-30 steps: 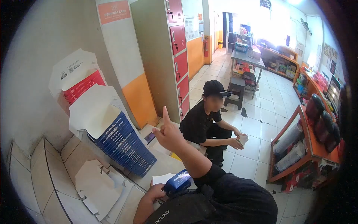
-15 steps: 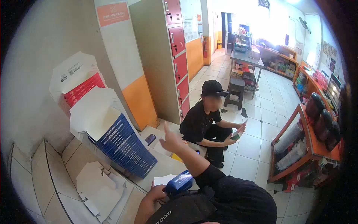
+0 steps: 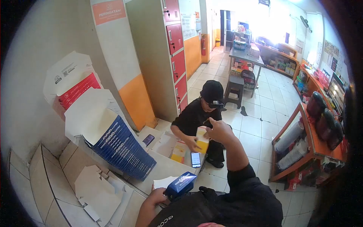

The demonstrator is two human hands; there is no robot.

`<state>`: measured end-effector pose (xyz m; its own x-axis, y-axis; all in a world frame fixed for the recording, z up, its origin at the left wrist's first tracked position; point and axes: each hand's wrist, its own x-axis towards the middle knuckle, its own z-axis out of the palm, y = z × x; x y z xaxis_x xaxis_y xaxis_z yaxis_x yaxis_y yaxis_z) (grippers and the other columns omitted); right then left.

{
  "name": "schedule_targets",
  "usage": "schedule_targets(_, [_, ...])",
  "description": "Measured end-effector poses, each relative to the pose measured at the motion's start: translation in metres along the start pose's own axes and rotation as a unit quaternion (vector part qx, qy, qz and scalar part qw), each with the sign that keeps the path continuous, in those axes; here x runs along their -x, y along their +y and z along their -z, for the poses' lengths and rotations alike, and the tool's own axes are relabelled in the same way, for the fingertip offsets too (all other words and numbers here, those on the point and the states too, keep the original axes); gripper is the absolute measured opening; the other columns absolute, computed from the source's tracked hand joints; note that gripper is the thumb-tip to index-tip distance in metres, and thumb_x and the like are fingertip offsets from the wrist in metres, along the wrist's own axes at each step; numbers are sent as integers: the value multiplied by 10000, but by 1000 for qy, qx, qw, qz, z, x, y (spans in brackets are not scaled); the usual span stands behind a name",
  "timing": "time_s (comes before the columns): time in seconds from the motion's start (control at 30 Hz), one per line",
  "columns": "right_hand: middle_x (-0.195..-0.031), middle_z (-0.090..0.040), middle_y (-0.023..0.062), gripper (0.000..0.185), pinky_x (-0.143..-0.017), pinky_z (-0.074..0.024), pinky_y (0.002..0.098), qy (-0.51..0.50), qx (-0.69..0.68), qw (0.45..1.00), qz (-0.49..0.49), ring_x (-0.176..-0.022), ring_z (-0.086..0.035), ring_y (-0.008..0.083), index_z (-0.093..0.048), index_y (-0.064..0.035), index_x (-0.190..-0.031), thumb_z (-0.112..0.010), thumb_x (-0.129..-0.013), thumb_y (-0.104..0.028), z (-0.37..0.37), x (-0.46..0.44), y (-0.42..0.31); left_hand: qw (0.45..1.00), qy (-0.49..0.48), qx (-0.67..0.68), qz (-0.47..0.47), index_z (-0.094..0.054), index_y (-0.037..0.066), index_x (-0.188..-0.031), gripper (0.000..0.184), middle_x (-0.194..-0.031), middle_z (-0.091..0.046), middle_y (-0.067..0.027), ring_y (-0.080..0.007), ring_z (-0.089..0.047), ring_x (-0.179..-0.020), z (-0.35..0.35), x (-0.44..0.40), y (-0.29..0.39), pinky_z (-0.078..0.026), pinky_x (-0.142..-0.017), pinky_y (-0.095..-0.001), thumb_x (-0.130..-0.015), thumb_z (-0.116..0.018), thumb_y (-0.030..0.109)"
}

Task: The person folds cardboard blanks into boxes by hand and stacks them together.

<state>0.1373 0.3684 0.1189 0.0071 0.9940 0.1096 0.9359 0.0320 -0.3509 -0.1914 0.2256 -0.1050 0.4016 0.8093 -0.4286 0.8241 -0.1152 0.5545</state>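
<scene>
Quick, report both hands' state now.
Left hand: closed, holding the blue box.
Right hand: raised, index finger extended; whether its other fingers are open or closed cannot be told.

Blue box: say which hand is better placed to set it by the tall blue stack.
Probably the left: the left hand holds the blue box and is nearer the stack of blue boxes. The right hand is raised away from it, beside the co-worker.
</scene>
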Motion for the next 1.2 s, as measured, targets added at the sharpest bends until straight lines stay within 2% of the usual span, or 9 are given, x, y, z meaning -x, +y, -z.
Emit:
schedule_targets(0.07, [-937, -614, 231, 528, -842, -462, 390, -43, 43, 998, -6, -969, -578, 359, -445, 3, -1245, -537, -793, -256, -8, 4, 9, 999, 26, 17, -21, -633, 113, -1015, 472, -935, -659, -94, -269, -581, -986, -5, 1, -4, 4, -1040, -555, -703, -603, 466])
schedule_targets(0.17, [-1006, -603, 215, 474, -843, -458, 386, -122, 40, 991, -39, -982, -571, 336, -472, -48, -1227, -523, -791, -224, -31, 2, 20, 999, -28, 15, 29, -631, 107, -1019, 422, -997, -637, -124, -292, -544, -1039, 14, 9, 19, -35, -1045, -518, -630, -584, 263])
schedule_targets(0.37, [-990, -620, 169, 616, -784, -480, 385, -205, 66, 977, 9, -915, -600, 315, -381, -186, -1331, -497, -729, -127, -95, 5, 42, 1000, 3, 6, 26, -642, 102, -996, 401, -981, -638, -130, -282, -554, -1022, 8, 8, 16, -121, -1052, -443, -638, -605, 279])
schedule_targets(0.57, [-968, -630, 150, 590, -777, -493, 386, -261, 87, 961, 27, -895, -613, 303, -437, -223, -1293, -515, -717, -126, -123, 0, 39, 1000, 18, -8, -20, -646, 99, -972, 399, -948, -640, -136, -282, -562, -1010, -5, 1, -6, -55, -1043, -520, -687, -572, 368])
schedule_targets(0.73, [-930, -619, 193, 596, -766, -484, 401, -173, 7, 985, -10, -879, -609, 334, -395, -274, -1319, -537, -756, -138, -71, -4, 39, 1000, -8, -21, -7, -647, 102, -966, 445, -942, -640, -132, -290, -562, -1004, 3, 3, 3, -39, -1037, -540, -695, -570, 446])
schedule_targets(0.9, [-961, -603, 233, 690, -745, -463, 477, 156, 32, 986, -52, -840, -593, 405, -334, -226, -1333, -462, -696, 8, 26, -60, 124, 999, -17, -21, -17, -640, 122, -996, 460, -974, -637, -120, -292, -550, -1030, 1, 0, -3, 0, -1040, -544, -693, -567, 462])
schedule_targets(1.0, [-753, -598, 260, 821, -612, -478, 478, 348, 31, 935, -66, -656, -593, 399, -218, -281, -1391, -510, -667, -25, 117, -66, 160, 1000, -3, -8, -29, -632, 132, -1019, 448, -990, -635, -116, -287, -540, -1051, -4, 1, -9, 11, -1039, -545, -687, -564, 425])
schedule_targets(1.13, [-730, -608, 235, 792, -653, -481, 463, 370, 131, 907, -153, -680, -597, 394, -269, -230, -1381, -511, -653, -34, 198, -53, 204, 999, -9, 8, -48, -628, 140, -1034, 431, -997, -633, -118, -287, -534, -1063, -8, -3, -17, 12, -1038, -546, -673, -561, 366])
schedule_targets(1.2, [-880, -616, 251, 753, -758, -475, 450, 324, 144, 911, -211, -835, -609, 376, -271, -247, -1379, -483, -680, -61, 218, -50, 238, 999, -17, 10, -48, -628, 141, -1037, 427, -1001, -631, -124, -291, -531, -1067, -9, -2, -17, 7, -1038, -546, -670, -559, 350])
